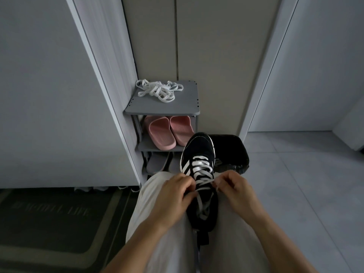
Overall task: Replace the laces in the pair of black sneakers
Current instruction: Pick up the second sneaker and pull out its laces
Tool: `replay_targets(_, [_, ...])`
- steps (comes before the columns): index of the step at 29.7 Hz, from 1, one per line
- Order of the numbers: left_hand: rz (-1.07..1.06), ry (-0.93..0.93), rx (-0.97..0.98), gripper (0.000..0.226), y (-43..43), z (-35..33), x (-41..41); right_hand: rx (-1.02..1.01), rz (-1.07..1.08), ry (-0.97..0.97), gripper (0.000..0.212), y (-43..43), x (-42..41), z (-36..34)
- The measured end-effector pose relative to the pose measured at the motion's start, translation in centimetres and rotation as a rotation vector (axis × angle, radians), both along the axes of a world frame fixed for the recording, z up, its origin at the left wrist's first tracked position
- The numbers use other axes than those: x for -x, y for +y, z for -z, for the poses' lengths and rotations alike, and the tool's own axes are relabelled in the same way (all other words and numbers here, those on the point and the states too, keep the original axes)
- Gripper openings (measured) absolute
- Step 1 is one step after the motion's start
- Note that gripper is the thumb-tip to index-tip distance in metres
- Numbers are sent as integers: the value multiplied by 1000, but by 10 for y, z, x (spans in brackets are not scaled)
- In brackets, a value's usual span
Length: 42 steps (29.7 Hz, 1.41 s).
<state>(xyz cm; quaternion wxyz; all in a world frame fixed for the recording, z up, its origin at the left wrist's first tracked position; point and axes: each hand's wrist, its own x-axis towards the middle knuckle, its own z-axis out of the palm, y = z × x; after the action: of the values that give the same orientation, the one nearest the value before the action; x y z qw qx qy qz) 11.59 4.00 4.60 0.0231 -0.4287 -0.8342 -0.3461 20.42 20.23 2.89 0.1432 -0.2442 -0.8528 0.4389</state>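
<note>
Pale trousers (167,223) fill the bottom of the head view, and the black sneaker (201,174) lies wedged between the person's thighs, toe pointing away towards the shoe rack (163,109). White lace (202,170) crosses the eyelets in several rows, and slack lace trails down over the tongue nearer the heel.

On its own side of the shoe, the left hand (175,194) is curled with fingers drawn together, pinching a strand of the lace close to the upper eyelets. Opposite it, the right hand (234,188) has thumb and forefinger nipped on the other strand, pulled a little outward. Both look to be drawing the lace taut across the top rows.

To do this well, I'd judge the two ends want pulling evenly, so the crossings lie flat and neither tail ends up longer. The lace is flat tape, so a twist would show; smoothing each row from the toe upward should help. The thighs hold the shoe, so a hard tug might tip it.

Further off, a loose tangle of white laces (159,90) sits on the rack's top shelf, with pink slippers (169,133) on the shelf below. Behind the sneaker, a dark bin (234,150) stands on the floor. Whether the second sneaker is present I cannot tell.
</note>
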Motion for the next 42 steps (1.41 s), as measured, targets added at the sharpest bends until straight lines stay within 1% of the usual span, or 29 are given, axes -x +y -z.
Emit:
replay_targets(3, [5, -90, -113, 14, -2, -10, -1, -3, -5, 0, 28, 2, 6, -6])
replay_targets(8, [23, -884, -236, 13, 7, -27, 29, 227, -67, 96, 22, 19, 29, -39])
replay_targets(9, [56, -938, -224, 15, 7, -35, 37, 290, -60, 116, 20, 24, 31, -43])
replay_targets(11, [154, -777, 3, 27, 6, -44, 48, 358, -61, 103, 14, 28, 31, -43])
replay_targets(13, [135, -283, 335, 26, 4, -45, 54, 419, -108, 31, 13, 27, 23, -36])
replay_targets(14, [53, -32, 400, 21, 3, -42, 56, 407, -139, -38, 17, 25, 19, -31])
replay_targets(15, [-35, 85, 327, 14, 2, -37, 55, 338, -152, -110, 19, 24, 15, -25])
replay_targets(16, [-115, 18, 212, 6, 1, -32, 54, 240, -150, -154, 17, 24, 12, -21])
replay_targets(17, [-181, -257, 22, 3, 1, -26, 50, 165, -133, -155, 14, 23, 10, -19])
replay_targets(18, [-176, -650, -167, 10, 3, -25, 42, 129, -116, -126, 14, 21, 9, -17])
replay_targets(19, [-135, -1023, -356, 18, 4, -22, 34, 168, -96, -68, 14, 19, 8, -18])
replay_targets(20, [-125, -1244, -454, 24, 5, -19, 29, 283, -76, -4, 16, 18, 8, -18])
replay_targets(21, [-143, -1288, -460, 27, 6, -18, 27, 449, -66, 56, 18, 18, 7, -19])
replay_targets(22, [-190, -1157, -383, 28, 4, -16, 29, 570, -56, 91, 19, 18, 7, -21])
replay_targets(23, [-241, -877, -263, 26, 1, -15, 35, 625, -36, 107, 20, 19, 8, -23])
replay_targets(25, [-327, -100, -14, 25, -10, -16, 61, 421, 31, 88, 19, 30, 13, -23])
replay_targets(26, [-334, 167, 36, 25, -16, -24, 74, 223, 59, 64, 18, 36, 16, -24])
replay_targets(27, [-323, 279, 57, 23, -20, -30, 85, 31, 96, 34, 19, 41, 19, -28])
replay_targets(28, [-306, 244, 38, 21, -21, -33, 93, -91, 127, 34, 19, 44, 22, -31])
replay_targets(30, [-343, -191, -141, 19, -18, -39, 97, -139, 152, 92, 16, 46, 25, -30])
replay_targets(32, [-348, -948, -398, 28, -15, -39, 86, -123, 175, 73, 9, 45, 27, -19])
replay_targets(33, [-309, -1260, -488, 37, -16, -35, 79, -6, 201, 74, 13, 44, 27, -10])
replay_targets(35, [-241, -1553, -585, 48, -17, -25, 67, 477, 269, 148, 27, 39, 23, -5])
replay_targets(36, [-253, -1545, -552, 48, -16, -23, 62, 663, 286, 180, 33, 39, 20, -6])
replay_targets(37, [-276, -1416, -460, 44, -15, -20, 62, 752, 276, 185, 37, 40, 17, -7])
replay_targets(38, [-308, -1157, -299, 38, -14, -18, 64, 759, 262, 175, 39, 41, 14, -9])
replay_targets(40, [-420, -403, 98, 28, -21, -14, 79, 489, 256, 113, 38, 51, 12, -15])
replay_targets(41, [-464, -108, 206, 23, -26, -16, 88, 275, 287, 90, 36, 58, 12, -17])
replay_targets(42, [-488, 36, 239, 18, -33, -20, 97, 81, 324, 67, 34, 66, 13, -19])
